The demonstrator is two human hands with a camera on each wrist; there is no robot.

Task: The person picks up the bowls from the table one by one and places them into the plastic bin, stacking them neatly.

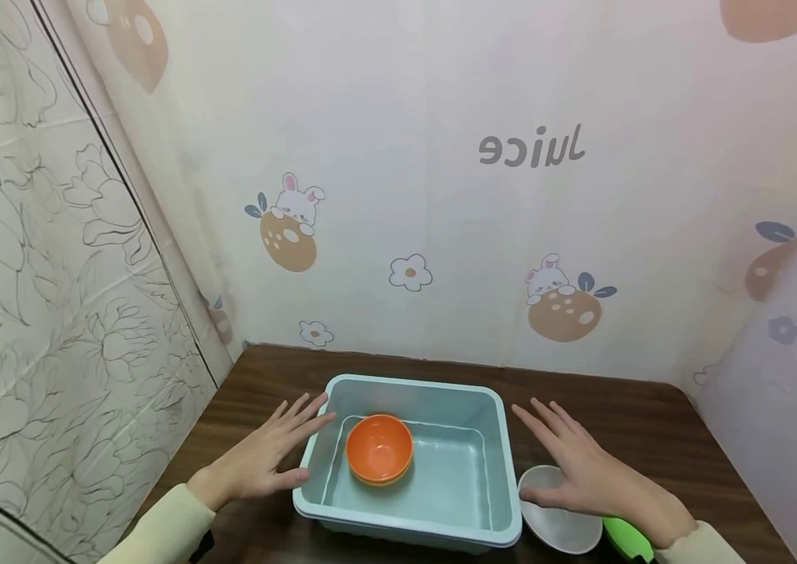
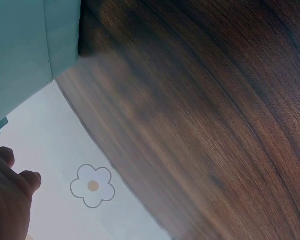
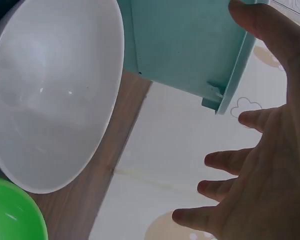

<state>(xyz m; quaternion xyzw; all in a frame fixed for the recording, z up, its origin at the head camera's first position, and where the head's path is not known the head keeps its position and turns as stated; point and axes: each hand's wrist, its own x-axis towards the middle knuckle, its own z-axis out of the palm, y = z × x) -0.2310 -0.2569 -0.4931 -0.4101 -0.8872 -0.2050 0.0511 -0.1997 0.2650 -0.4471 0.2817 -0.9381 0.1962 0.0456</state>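
Observation:
A light blue plastic basin (image 1: 455,531) stands on the wooden table, with an orange bowl (image 1: 380,448) inside its left half; a second rim shows just under the bowl. At the basin's left rim is my left hand (image 1: 268,454), fingers spread and straight, its fingertips overlapping the rim in the head view. My right hand (image 1: 582,466) is spread the same way beyond the right rim, holding nothing. Below it sits a white bowl (image 3: 55,95), partly covered by the hand in the head view. A green bowl (image 3: 12,212) lies beside the white one, mostly hidden under my right wrist.
The dark wooden table (image 1: 286,368) ends at a wall covering (image 1: 405,196) printed with rabbits, fruit and flowers. A flower-patterned panel (image 1: 53,313) rises along the left side. Another pale sheet (image 1: 786,407) hangs at the right edge.

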